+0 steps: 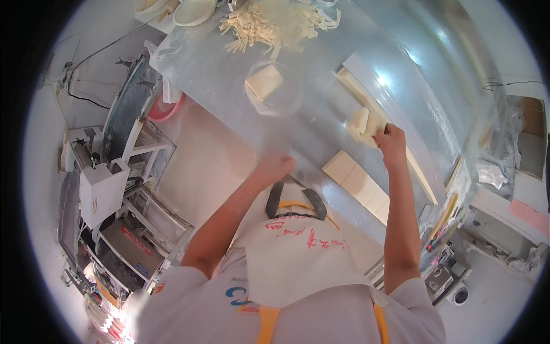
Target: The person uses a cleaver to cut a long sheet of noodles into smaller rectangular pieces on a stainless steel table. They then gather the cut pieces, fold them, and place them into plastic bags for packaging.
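My right hand (pixel 392 144) grips the edge of a loosely folded pale dough sheet (pixel 363 124) over the metal-topped table (pixel 316 124). My left hand (pixel 275 167) is at the table's near edge in front of my apron (pixel 300 253). Its fingers are curled and blurred, and whether they hold anything cannot be told. Farther up the table, a folded slab of dough (pixel 264 82) rests on a round, clear plastic piece. Below the right hand lies a row of several square, cream-coloured dough blocks (pixel 354 180), partly hidden by my right forearm.
Cut dough strips (pixel 253 26) are heaped at the far end, near a white bowl (pixel 194 11). A long pale bar (pixel 419 174) runs along the table's right side. To the left are a pink basin (pixel 165 107) and a white roller machine (pixel 101 189).
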Demonstrator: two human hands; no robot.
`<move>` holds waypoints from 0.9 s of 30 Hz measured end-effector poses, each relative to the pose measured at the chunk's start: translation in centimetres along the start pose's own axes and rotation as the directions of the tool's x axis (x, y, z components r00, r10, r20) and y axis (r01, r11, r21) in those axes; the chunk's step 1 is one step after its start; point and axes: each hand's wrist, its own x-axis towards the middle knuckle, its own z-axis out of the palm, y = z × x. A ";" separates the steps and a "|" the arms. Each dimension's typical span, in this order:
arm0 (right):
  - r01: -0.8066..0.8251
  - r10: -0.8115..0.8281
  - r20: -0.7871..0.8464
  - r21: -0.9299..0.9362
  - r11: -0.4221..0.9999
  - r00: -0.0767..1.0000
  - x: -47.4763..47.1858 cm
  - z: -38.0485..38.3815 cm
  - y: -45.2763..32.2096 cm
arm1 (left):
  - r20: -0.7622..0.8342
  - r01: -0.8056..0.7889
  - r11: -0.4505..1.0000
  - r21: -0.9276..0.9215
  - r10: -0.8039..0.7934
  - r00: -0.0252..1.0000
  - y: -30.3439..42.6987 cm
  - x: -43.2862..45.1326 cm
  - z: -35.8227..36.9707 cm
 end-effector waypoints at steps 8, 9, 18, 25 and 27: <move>-0.118 -0.028 0.371 0.365 0.923 0.928 -8.7 4.4 -10.8 | 0.324 0.198 0.565 -0.801 0.130 0.937 11.1 4.1 0.0; -0.131 -0.035 0.393 0.387 0.913 0.919 -9.3 4.7 -10.6 | 0.372 0.238 0.483 -0.842 0.202 0.906 11.4 4.3 -0.1; 0.007 0.013 0.157 -0.128 0.992 0.987 -9.9 6.3 -3.3 | 0.384 0.246 0.468 -0.849 0.226 0.895 11.6 -0.3 0.7; 0.052 -0.051 0.105 -0.008 0.999 0.993 -11.9 5.7 -3.2 | 0.043 -0.083 0.839 -0.537 0.125 0.991 13.8 -3.4 2.6; 0.062 -0.073 0.079 0.132 0.989 0.994 -12.0 6.1 -2.0 | -0.085 -0.192 0.888 -0.418 0.173 0.981 14.5 -4.2 3.0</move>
